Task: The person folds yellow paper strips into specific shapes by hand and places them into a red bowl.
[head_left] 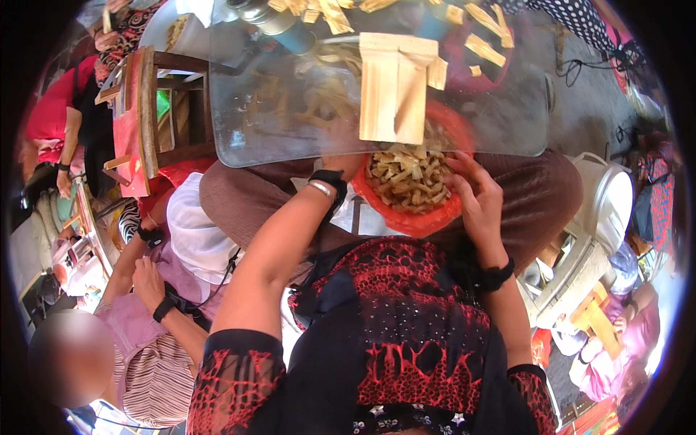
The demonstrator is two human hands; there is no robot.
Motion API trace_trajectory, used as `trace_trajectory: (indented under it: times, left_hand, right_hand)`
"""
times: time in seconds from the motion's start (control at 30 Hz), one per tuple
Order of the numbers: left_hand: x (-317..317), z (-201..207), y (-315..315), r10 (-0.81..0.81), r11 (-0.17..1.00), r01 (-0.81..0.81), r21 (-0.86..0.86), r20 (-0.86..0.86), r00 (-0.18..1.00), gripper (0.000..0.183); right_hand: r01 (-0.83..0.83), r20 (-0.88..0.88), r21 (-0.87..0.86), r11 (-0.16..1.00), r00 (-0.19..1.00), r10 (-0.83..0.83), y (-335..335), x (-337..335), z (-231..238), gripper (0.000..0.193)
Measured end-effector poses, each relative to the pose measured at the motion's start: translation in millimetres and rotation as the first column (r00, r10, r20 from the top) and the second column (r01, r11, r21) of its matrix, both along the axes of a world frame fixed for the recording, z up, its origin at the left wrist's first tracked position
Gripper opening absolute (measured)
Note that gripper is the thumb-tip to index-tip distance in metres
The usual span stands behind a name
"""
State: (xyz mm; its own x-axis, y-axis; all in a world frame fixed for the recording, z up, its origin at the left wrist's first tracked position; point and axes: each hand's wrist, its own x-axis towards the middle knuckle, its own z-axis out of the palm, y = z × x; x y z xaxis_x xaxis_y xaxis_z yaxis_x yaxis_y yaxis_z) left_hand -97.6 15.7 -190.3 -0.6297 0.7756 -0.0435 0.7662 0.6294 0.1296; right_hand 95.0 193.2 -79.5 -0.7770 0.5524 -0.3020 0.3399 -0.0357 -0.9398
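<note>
A red basket (pixel 412 221) rests between my legs, below the table's near edge. Inside it lies a heap of short, brownish-yellow strips (pixel 407 181). My right hand (pixel 478 194) is at the basket's right side, its bent fingers apart and reaching over the rim beside the strips. My left hand (pixel 346 148) is on the basket's left side, partly under the glass tabletop; its fingers are blurred and cannot be made out. A pale wooden block (pixel 391 87) with a raised ridge lies on the glass above the basket and covers its far part.
The glass tabletop (pixel 283 141) spans the space ahead, its near edge above my lap. Pale yellow pieces (pixel 484 49) and a metal-lidded jar (pixel 264 18) are on its far side. A wooden stool (pixel 148 116) stands at left. A person (pixel 156 304) sits close at my left.
</note>
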Motion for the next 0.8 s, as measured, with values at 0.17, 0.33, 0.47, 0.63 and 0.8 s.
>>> trace_trajectory:
  times: [0.17, 0.33, 0.47, 0.63, 0.8]
  left_hand:
    - [48, 72, 20, -0.309, 0.951, 0.308, -0.028, -0.063, 0.949, 0.067]
    - [77, 76, 16, -0.372, 0.927, 0.375, 0.036, -0.066, 0.926, 0.070]
    - [93, 82, 16, -0.375, 0.920, 0.383, 0.088, -0.094, 0.922, 0.064]
    - [130, 70, 21, -0.403, 0.915, 0.396, -0.079, -0.131, 0.906, 0.046]
    - [149, 78, 25, -0.375, 0.925, 0.380, -0.010, -0.180, 0.909, 0.056]
  right_hand:
    - [0.088, 0.084, -0.506, 0.858, 0.995, -0.052, -10, -6, -23, 0.034]
    - [0.046, -0.061, -0.731, 0.680, 0.989, -0.132, -7, 0, -25, 0.034]
    - [0.085, -0.060, -0.642, 0.762, 0.985, -0.160, -14, 8, -28, 0.030]
    - [0.134, -0.077, -0.384, 0.914, 0.981, -0.176, -21, 12, -38, 0.018]
    - [0.158, 0.056, -0.363, 0.918, 0.987, -0.148, -13, 13, -36, 0.031]
